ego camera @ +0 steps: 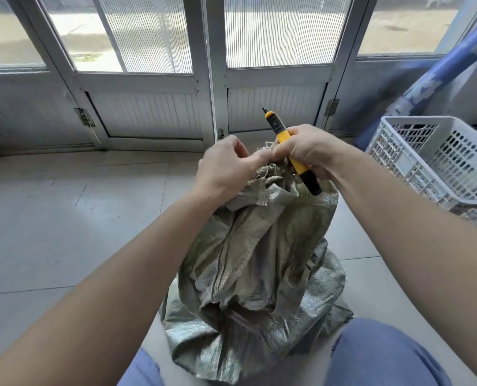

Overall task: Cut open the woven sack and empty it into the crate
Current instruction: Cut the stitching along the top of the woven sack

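Woven sack (255, 263): grey-green, crumpled, upright on the tiled floor (64, 213) between the person's knees, its neck gathered at the top.
Left hand (226, 165): fingers curled, pinching the bunched neck.
Right hand (304, 149): fingers wrapped round a yellow-and-black utility knife (293, 154), tip pointing up and away, short blade showing; fingertips also at the neck, touching the left hand.
Crate (437, 162): white, perforated, on the floor to the right, near the sack.
Background: glazed folding doors (204, 79).

no readable text, labels, brands or numbers anywhere in view
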`<state>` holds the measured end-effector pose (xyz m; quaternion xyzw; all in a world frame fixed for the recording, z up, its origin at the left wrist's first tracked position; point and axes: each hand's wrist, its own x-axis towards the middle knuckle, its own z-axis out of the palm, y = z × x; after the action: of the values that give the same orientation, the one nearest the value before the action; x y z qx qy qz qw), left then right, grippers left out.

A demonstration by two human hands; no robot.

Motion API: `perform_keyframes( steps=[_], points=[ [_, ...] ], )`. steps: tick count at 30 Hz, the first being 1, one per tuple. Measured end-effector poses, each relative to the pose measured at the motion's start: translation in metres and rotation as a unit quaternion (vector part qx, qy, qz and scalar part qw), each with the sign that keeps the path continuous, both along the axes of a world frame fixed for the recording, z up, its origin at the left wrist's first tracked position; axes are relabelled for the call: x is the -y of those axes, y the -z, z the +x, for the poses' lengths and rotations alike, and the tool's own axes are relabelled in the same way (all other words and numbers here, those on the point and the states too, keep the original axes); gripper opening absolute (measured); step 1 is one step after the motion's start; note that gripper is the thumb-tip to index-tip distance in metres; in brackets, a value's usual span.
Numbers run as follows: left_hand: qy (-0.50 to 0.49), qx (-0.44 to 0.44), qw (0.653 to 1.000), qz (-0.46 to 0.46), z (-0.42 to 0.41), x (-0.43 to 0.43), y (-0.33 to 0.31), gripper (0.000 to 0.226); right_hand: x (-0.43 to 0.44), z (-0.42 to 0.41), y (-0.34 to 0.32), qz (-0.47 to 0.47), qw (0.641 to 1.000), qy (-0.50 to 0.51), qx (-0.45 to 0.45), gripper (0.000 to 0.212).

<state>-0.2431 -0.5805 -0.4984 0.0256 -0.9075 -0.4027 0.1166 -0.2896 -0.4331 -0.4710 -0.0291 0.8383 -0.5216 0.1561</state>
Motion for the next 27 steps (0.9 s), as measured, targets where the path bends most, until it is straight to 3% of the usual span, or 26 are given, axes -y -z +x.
perform_keyframes(
  steps=[2,4,7,12,17,19,22,27],
  points=[
    [0.022,0.067,0.995,-0.065,0.002,-0.012,0.003,0.049,0.000,-0.001,0.000,-0.036,0.999,0.001,0.009,0.022],
    [0.024,0.097,0.991,-0.088,0.001,-0.016,0.011,0.036,-0.001,-0.003,0.003,-0.010,1.000,-0.010,0.001,0.022],
    [0.055,0.130,0.990,0.001,-0.002,-0.010,0.017,0.005,-0.005,-0.005,0.008,0.060,0.998,-0.006,-0.029,0.023],
    [0.121,0.229,0.948,0.183,0.003,0.004,0.025,0.039,-0.015,-0.008,0.021,0.078,0.995,0.018,-0.054,0.030],
    [0.151,0.295,0.893,0.304,-0.001,0.013,0.036,0.041,-0.011,-0.009,0.033,0.121,0.987,0.054,-0.086,0.030],
    [0.124,0.277,0.903,0.305,0.000,0.014,0.037,0.035,-0.013,-0.006,0.032,0.138,0.985,0.027,-0.102,0.028],
    [0.052,0.205,0.950,0.229,0.000,0.013,0.036,0.012,-0.012,0.002,0.017,0.165,0.978,-0.032,-0.126,0.031],
    [0.006,0.107,0.983,0.150,-0.005,0.007,0.041,0.008,-0.006,0.015,-0.007,0.146,0.978,-0.087,-0.124,0.022]
  ],
)
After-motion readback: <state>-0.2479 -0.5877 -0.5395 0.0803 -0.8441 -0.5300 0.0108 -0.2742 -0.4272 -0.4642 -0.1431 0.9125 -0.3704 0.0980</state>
